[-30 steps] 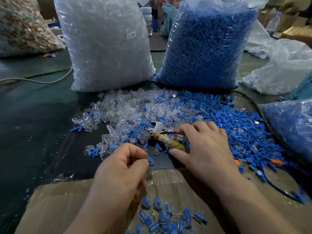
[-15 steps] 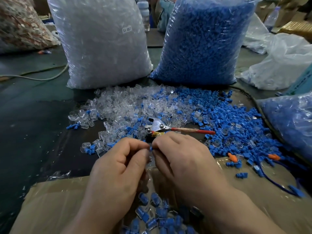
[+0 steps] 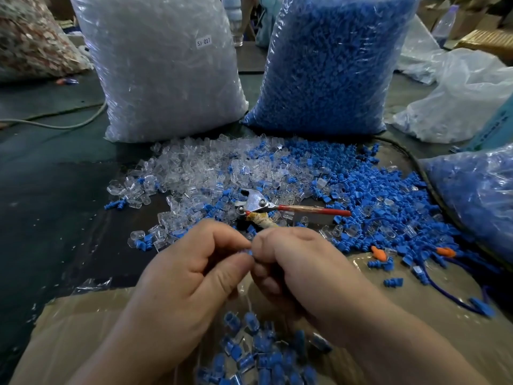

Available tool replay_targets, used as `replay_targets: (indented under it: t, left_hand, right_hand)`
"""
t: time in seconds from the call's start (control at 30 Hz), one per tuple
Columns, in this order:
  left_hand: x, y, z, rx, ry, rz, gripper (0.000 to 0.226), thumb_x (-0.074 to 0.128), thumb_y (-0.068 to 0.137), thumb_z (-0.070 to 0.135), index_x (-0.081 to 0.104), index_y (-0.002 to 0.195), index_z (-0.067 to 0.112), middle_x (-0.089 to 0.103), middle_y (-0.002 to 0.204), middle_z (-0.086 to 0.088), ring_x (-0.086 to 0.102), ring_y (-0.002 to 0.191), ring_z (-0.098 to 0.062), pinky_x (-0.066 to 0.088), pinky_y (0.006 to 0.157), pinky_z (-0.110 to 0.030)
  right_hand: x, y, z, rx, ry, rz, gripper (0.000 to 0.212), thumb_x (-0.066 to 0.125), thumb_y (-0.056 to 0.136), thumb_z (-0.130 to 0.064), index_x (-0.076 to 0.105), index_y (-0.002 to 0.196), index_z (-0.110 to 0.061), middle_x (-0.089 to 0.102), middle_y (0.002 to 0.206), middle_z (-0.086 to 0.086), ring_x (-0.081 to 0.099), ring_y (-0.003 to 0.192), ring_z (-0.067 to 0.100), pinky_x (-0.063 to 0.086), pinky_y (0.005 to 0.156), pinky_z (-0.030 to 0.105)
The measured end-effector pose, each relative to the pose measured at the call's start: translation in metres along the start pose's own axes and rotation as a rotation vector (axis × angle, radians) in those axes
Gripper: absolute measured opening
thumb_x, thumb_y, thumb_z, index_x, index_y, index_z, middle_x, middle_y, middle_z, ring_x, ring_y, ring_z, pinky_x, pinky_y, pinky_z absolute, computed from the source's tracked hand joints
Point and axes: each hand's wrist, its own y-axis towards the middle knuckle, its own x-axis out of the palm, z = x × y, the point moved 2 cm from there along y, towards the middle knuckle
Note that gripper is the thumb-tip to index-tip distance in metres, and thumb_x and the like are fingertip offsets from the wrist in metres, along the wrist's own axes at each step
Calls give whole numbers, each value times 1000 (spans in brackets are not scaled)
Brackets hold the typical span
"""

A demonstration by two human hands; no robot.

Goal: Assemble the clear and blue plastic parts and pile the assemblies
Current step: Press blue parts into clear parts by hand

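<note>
L hand [image 3: 194, 276] & R hand [image 3: 299, 270] meet fingertip to fingertip over the near-mid worktop [image 3: 41, 218], both w/ fingers curled in. Thumb & forefinger of each pinch one small blue part [image 3: 249, 250] btwn them; only a sliver of blue shows at the join. Can't tell if a clear piece is on it, as fingers cover the rest.

Just below the hands, at the near edge, a pile of assemblies [image 3: 258, 354] (blue inside clear shells) lies on a cardboard sheet [image 3: 83, 329].

Beyond the hands, mid worktop: loose clear parts [image 3: 200, 173] spread toward the left, loose blue parts [image 3: 383, 190] toward the right, mixed where they meet. Red-handled pliers [image 3: 256, 202] lie among them just past the fingertips, w/ one handle pointing to the right edge and the other, tape-wrapped, toward the hands. 2 orange plugs [image 3: 379, 253] sit on the near fringe of the blue spread, right of the R hand.

Far side: bag of clear parts [image 3: 166, 65], labelled "SJ 017", stands just beside bag of blue parts [image 3: 333, 59]. A third bag [image 3: 477, 195] w/ blue contents lies at the right edge. A grey cable [image 3: 55, 124] runs along the far-left.
</note>
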Motion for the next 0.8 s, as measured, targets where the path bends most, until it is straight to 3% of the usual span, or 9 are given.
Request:
replay_targets:
  t: [0.07,0.17,0.27,0.37,0.47,0.53,0.63,0.7,0.8]
  left_hand:
    - [-3,-1,2,-9,51,-81,30,64,78,68,68,95,44,69,71,10,64,59,-7,53,52,-24]
    - [-14,3,-2,-126,251,-208,17,68,81,58,68,91,45,71,80,16,68,74,-5,53,68,-18]
    - [-15,6,-6,-136,443,-356,12,69,81,53,64,91,49,64,91,25,64,84,-1,51,70,-20]
    - [-6,5,-6,-70,565,-461,40,45,68,73,61,96,48,57,100,26,59,88,3,49,75,-24]
    - [-5,3,-2,-66,509,-489,41,44,71,76,64,92,48,58,96,26,59,86,4,49,74,-22]
    - [-7,6,0,-95,443,-392,32,51,76,70,66,90,46,64,88,25,62,82,3,47,67,-14]
    - [-19,8,-9,-170,578,-2,19,59,78,59,63,89,45,64,84,31,62,75,3,46,58,-19]
    - [-26,10,-16,-271,690,175,20,61,78,57,59,93,43,64,83,21,60,71,-2,50,64,-30]
    - [-26,11,-26,-406,856,174,47,61,82,62,51,124,43,56,107,17,60,95,-12,55,79,-39]
  right_hand:
    - [-8,-3,-1,85,-68,-103,27,44,87,-17,49,61,-16,43,49,-4,37,40,8,30,41,18]
    - [-16,1,1,-45,-715,4,34,48,91,-34,51,63,-16,49,54,-8,43,48,7,38,50,32]
    - [-14,4,6,-160,-1050,121,33,47,93,-49,52,72,-23,57,70,-10,53,65,7,45,60,33]
    - [-13,8,13,-210,-1183,175,25,47,92,-53,49,86,-29,58,89,-10,56,84,16,45,70,36]
    - [-10,15,18,-250,-1184,213,29,48,90,-57,47,107,-34,57,107,-11,58,94,21,43,73,37]
    - [-6,22,20,-283,-1207,228,38,48,90,-60,39,119,-37,54,113,-8,59,97,26,41,70,38]
    - [0,35,22,-337,-1289,219,40,45,92,-60,36,123,-36,44,92,-4,59,86,31,33,58,36]
    - [3,39,24,-366,-1332,224,37,43,94,-58,42,123,-35,43,87,-3,60,82,29,32,55,35]
    - [5,40,25,-416,-1311,238,32,43,96,-54,52,116,-30,56,95,-3,61,82,26,37,56,34]
